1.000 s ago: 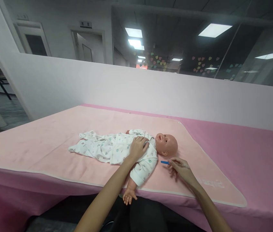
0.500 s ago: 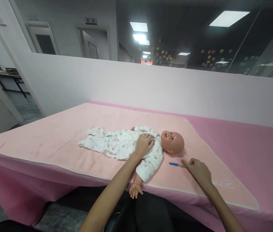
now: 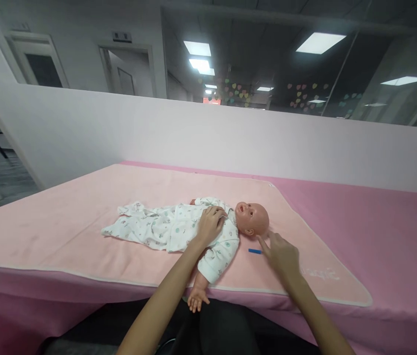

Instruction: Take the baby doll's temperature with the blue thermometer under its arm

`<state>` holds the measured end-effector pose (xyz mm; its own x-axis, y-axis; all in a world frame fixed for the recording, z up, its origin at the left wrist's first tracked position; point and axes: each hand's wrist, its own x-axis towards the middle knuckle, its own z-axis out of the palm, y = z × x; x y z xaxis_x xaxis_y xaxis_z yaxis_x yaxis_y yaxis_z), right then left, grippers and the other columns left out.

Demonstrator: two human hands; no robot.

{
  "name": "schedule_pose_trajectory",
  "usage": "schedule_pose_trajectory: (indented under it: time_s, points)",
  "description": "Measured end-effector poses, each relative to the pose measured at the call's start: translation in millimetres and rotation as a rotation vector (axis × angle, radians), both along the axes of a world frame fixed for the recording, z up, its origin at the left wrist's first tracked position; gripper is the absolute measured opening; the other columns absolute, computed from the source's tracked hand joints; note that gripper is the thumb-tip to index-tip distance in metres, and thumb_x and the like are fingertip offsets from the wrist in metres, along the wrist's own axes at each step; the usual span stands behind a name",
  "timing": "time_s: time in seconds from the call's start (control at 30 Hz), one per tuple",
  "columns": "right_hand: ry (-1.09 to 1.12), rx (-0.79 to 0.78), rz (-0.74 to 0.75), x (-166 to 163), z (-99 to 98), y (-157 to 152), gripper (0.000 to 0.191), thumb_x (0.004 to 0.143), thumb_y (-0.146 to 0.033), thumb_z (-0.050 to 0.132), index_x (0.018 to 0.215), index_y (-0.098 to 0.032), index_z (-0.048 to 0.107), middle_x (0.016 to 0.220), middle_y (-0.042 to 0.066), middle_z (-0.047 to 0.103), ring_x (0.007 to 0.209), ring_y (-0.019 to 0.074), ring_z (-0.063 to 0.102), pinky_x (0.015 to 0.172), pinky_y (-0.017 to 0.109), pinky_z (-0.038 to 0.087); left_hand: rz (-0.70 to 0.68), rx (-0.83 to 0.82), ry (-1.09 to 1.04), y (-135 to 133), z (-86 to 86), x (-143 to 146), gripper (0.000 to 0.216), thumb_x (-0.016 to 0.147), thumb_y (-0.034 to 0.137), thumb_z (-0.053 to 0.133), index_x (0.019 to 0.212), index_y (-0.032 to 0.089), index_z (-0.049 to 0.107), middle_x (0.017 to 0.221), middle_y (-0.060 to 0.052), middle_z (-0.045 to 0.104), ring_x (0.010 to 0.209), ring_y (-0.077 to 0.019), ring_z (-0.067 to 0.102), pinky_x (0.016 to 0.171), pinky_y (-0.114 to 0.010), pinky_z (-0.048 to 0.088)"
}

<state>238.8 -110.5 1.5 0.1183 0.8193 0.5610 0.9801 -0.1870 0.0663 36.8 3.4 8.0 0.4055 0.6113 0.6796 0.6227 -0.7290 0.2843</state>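
Note:
A baby doll (image 3: 171,227) in a white printed outfit lies on its back on the peach mat, its bald head (image 3: 258,219) toward the right. My left hand (image 3: 210,227) rests on the doll's chest with its fingers laid across the cloth. My right hand (image 3: 281,254) is beside the back of the head, thumb and forefinger stretched out and apart. It is close to the head, but contact is unclear. A small blue stick (image 3: 255,251) lies on the mat just left of the right hand, its right end hidden by the fingers.
The peach mat (image 3: 83,217) covers much of a pink-draped table (image 3: 378,227). One doll arm (image 3: 198,298) hangs past the front edge, near my lap. Behind the table stands a white low wall (image 3: 230,138) with dark glass above it.
My right hand has moved up toward the doll's head and now covers the pale end of the blue stick. My left hand stays on the chest. The camera view has turned slightly right.

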Motion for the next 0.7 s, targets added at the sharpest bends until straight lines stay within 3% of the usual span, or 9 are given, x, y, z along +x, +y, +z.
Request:
schedule_pose_trajectory:
  time_s: [0.13, 0.27, 0.5, 0.7]
  points:
    - [0.183, 0.178, 0.406, -59.0, 26.3, 38.6, 0.033, 0.091, -0.03, 0.03, 0.083, -0.016, 0.058, 0.077, 0.008, 0.062, 0.071, 0.0165, 0.057, 0.065, 0.025, 0.039, -0.013, 0.015, 0.009, 2.2, -1.7, 0.6, 0.018, 0.083, 0.015, 0.039, 0.09, 0.021, 0.055, 0.1, -0.004, 0.056, 0.096, -0.0191, 0.047, 0.083, -0.034, 0.036]
    - [0.297, 0.207, 0.508, -103.3, 33.8, 76.0, 0.032, 0.09, -0.018, 0.024, 0.091, -0.018, 0.056, 0.089, 0.008, 0.062, 0.083, 0.0173, 0.055, 0.073, 0.026, 0.04, 0.031, 0.034, 0.076, 8.9, -6.7, 0.8, 0.02, 0.08, 0.014, 0.04, 0.095, 0.017, 0.053, 0.096, -0.007, 0.057, 0.094, -0.0215, 0.047, 0.084, -0.037, 0.036]
    - [0.464, 0.271, 0.553, -103.9, 7.5, 88.5, 0.035, 0.081, -0.009, 0.025, 0.098, -0.016, 0.055, 0.094, 0.009, 0.061, 0.088, 0.0185, 0.056, 0.076, 0.028, 0.043, 0.02, -0.031, 0.067, 12.0, -9.2, 1.0, 0.016, 0.082, 0.014, 0.038, 0.09, 0.019, 0.051, 0.091, -0.005, 0.058, 0.089, -0.0195, 0.049, 0.082, -0.035, 0.035]
    - [0.711, 0.444, 0.666, -100.8, -4.6, 95.9, 0.035, 0.071, -0.006, 0.032, 0.093, -0.017, 0.056, 0.089, 0.007, 0.061, 0.086, 0.0174, 0.056, 0.078, 0.031, 0.045, -0.047, -0.116, -0.083, 10.3, -5.8, 0.2, 0.014, 0.083, 0.018, 0.04, 0.087, 0.02, 0.052, 0.09, -0.001, 0.058, 0.09, -0.0167, 0.05, 0.082, -0.033, 0.035]
